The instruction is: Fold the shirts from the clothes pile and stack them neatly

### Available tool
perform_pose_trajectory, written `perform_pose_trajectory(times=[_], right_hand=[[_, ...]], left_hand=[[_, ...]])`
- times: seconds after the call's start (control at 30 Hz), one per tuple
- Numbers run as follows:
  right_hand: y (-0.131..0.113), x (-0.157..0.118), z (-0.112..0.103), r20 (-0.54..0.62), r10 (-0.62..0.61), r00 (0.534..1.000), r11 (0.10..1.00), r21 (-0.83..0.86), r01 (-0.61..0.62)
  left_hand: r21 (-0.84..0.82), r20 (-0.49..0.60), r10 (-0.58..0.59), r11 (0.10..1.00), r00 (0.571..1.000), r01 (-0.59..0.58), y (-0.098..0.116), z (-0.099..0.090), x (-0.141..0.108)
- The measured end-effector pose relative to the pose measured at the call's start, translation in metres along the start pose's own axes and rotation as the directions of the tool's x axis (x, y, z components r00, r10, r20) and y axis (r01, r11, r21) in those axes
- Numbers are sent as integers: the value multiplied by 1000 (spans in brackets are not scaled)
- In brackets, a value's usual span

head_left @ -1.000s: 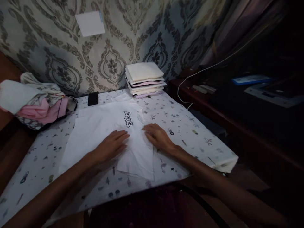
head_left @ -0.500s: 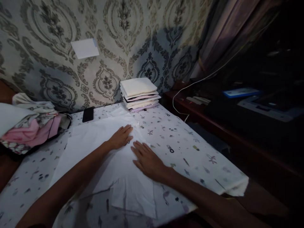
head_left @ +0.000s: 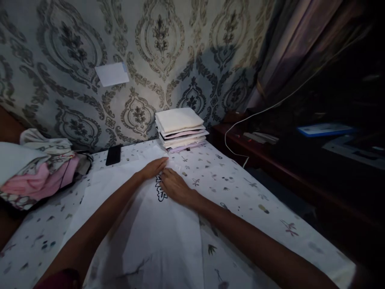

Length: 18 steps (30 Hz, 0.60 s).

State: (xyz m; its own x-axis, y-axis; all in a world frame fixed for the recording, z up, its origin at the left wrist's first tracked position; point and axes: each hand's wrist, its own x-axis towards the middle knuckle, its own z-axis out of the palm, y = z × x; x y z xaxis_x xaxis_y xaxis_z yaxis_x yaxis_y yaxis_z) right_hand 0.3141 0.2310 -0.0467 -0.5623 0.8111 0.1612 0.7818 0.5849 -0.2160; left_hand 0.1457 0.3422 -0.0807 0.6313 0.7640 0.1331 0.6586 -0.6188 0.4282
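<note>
A white garment (head_left: 135, 224) with dark outlined lettering lies spread on the patterned sheet (head_left: 237, 208). At its far right edge, near the neckline, my left hand (head_left: 155, 167) has its fingers closed on the fabric. Just right of it and close beside it, my right hand (head_left: 176, 186) is bent over the same cloth, its fingers curled by the lettering. The fingertips of both hands are partly hidden. Behind my hands stands a stack of folded clothes (head_left: 180, 130).
A black phone (head_left: 113, 155) lies near the patterned wall. Pink and patterned clothes (head_left: 45, 172) are heaped at the left. On the right, a white cable (head_left: 270, 105) hangs over a dark wooden surface (head_left: 234, 138). A paper (head_left: 112, 74) is on the wall.
Both hands have gone from flat with spread fingers to gripping the cloth, closer together. More lettering shows, and the garment's near right part lies differently. The view has tilted slightly.
</note>
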Motion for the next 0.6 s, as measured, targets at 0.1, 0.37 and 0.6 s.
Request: perform_pose_trajectory(times=[0.1,0.37,0.6], right_hand=[[11,16,20,14,132,991,991,12,-132],[16,18,29,67,165,984,985,-69,-160],[32,119,18,35,131,991,991,-29,-130]], left_hand=[[51,40,14,999,999,-16,-13,3,11],[177,-86,-83,979,993,97,-13,-8,7],[271,-237,-394,851,888,450,-38,-51,-90]])
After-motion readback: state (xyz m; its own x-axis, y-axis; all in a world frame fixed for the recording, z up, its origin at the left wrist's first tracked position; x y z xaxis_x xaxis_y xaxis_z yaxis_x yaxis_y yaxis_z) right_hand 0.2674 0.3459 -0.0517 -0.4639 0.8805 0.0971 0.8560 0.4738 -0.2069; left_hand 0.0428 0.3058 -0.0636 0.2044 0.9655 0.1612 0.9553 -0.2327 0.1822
